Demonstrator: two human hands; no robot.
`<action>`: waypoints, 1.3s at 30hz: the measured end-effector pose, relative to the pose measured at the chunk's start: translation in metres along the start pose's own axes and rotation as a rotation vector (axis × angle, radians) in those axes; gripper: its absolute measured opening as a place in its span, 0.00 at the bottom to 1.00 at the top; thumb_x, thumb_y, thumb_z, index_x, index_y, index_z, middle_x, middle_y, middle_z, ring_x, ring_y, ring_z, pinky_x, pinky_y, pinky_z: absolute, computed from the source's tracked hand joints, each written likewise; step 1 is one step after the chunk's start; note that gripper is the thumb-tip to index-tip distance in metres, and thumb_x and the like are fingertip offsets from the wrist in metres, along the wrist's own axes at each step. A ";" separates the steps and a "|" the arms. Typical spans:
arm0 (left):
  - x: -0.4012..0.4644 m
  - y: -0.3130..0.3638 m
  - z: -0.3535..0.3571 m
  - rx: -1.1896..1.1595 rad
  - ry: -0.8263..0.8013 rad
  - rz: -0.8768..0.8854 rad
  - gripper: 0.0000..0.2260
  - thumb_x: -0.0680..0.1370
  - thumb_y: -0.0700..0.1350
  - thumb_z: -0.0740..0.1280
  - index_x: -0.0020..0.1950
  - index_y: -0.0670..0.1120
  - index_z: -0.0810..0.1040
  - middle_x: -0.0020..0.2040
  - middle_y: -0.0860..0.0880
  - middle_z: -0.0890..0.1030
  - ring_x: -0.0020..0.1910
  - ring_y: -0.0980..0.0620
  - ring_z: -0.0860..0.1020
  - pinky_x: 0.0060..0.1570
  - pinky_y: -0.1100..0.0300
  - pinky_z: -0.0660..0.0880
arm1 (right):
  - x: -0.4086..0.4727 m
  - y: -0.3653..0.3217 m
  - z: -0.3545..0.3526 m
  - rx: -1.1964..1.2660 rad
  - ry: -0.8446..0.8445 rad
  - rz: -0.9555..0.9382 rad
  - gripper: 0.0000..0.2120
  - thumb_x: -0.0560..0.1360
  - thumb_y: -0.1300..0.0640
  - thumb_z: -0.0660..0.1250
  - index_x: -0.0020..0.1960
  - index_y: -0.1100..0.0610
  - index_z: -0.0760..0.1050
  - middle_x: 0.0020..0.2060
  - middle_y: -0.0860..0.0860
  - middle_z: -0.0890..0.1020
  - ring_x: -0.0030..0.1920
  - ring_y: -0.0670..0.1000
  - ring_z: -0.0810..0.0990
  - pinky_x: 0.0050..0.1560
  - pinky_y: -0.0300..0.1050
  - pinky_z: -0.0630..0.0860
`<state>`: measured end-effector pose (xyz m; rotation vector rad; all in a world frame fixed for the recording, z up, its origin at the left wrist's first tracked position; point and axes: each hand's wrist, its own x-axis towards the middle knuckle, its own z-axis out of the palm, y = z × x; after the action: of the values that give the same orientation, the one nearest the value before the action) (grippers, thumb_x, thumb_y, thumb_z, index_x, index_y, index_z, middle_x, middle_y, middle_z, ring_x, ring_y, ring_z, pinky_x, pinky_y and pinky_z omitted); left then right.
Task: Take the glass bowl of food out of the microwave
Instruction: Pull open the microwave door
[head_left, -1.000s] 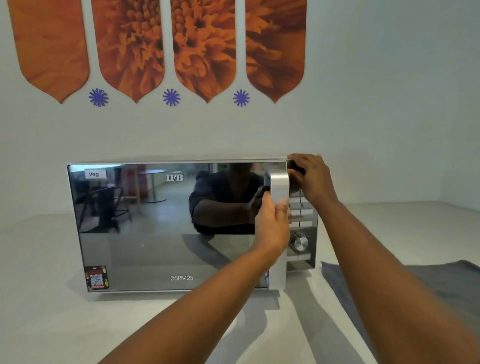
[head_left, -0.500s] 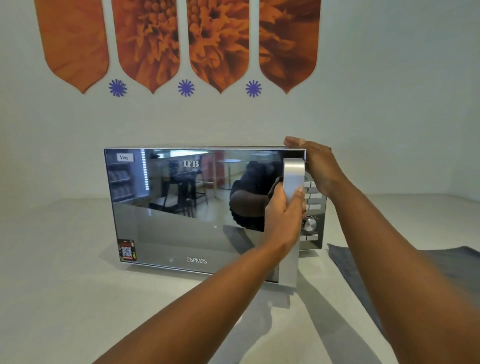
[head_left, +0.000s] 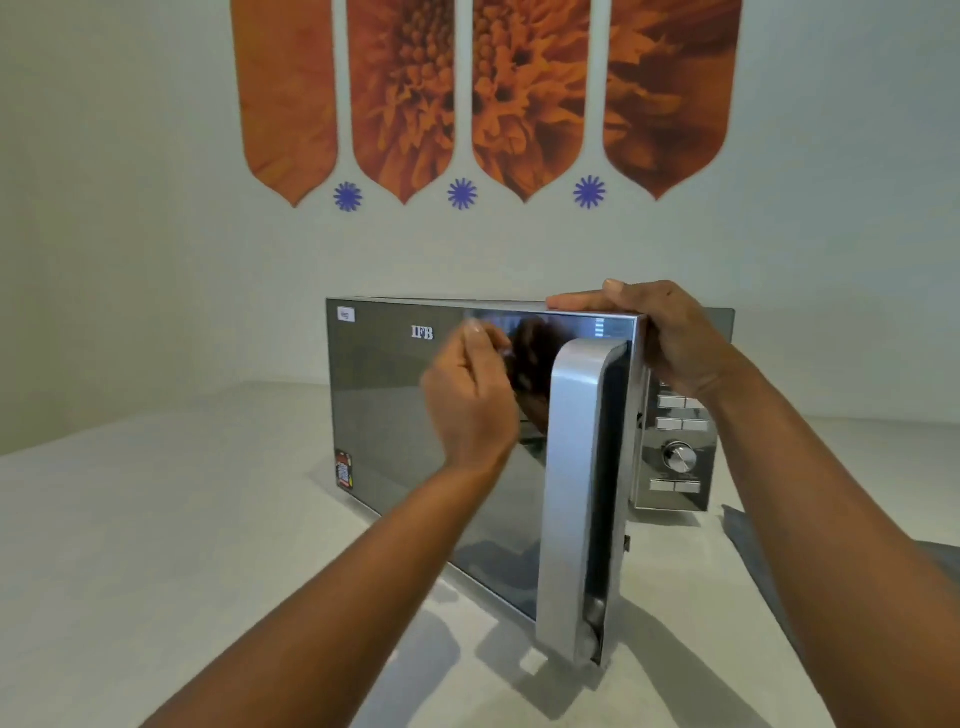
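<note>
The silver microwave (head_left: 678, 483) stands on a pale counter, and its mirrored door (head_left: 395, 415) is swung partly open toward me, hinged on the left. The door's silver handle (head_left: 571, 467) is nearest to me. My left hand (head_left: 467, 400) hovers in front of the door, just left of the handle, with loosely curled fingers and nothing in it. My right hand (head_left: 670, 338) grips the microwave's top by the door's upper free corner. The door hides the cavity, so no glass bowl shows.
A dial (head_left: 679, 457) and buttons sit on the control panel under my right wrist. A grey cloth (head_left: 748, 540) lies on the counter (head_left: 156, 545) to the right. Orange flower panels hang on the wall behind.
The door has swung open toward me. My left hand has let go of the handle and moved left of it. My right hand stays on the microwave's top.
</note>
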<state>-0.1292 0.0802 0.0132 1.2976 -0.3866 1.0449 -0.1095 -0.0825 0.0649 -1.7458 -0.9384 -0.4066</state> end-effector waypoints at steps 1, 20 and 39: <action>0.009 0.005 -0.006 0.055 0.033 0.082 0.18 0.79 0.45 0.52 0.39 0.41 0.77 0.30 0.48 0.72 0.32 0.47 0.74 0.36 0.46 0.74 | 0.001 -0.004 0.004 0.022 -0.039 -0.023 0.17 0.75 0.52 0.54 0.49 0.54 0.81 0.48 0.41 0.85 0.57 0.46 0.79 0.60 0.37 0.72; 0.082 0.121 -0.117 0.809 -0.561 -0.159 0.12 0.77 0.46 0.63 0.38 0.49 0.84 0.33 0.58 0.82 0.36 0.61 0.81 0.39 0.66 0.75 | 0.022 -0.058 0.114 -0.045 -0.265 -0.316 0.14 0.72 0.57 0.66 0.57 0.52 0.75 0.53 0.51 0.81 0.57 0.48 0.79 0.61 0.49 0.75; 0.071 0.160 -0.120 1.775 -0.395 -0.230 0.16 0.78 0.47 0.59 0.32 0.41 0.70 0.34 0.45 0.71 0.38 0.46 0.71 0.38 0.58 0.65 | 0.046 -0.054 0.210 -0.042 0.016 -0.510 0.11 0.67 0.57 0.72 0.49 0.58 0.81 0.44 0.55 0.85 0.44 0.41 0.75 0.45 0.25 0.68</action>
<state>-0.2577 0.2053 0.1271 3.0258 0.6228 0.7931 -0.1563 0.1336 0.0510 -1.5233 -1.3718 -0.7703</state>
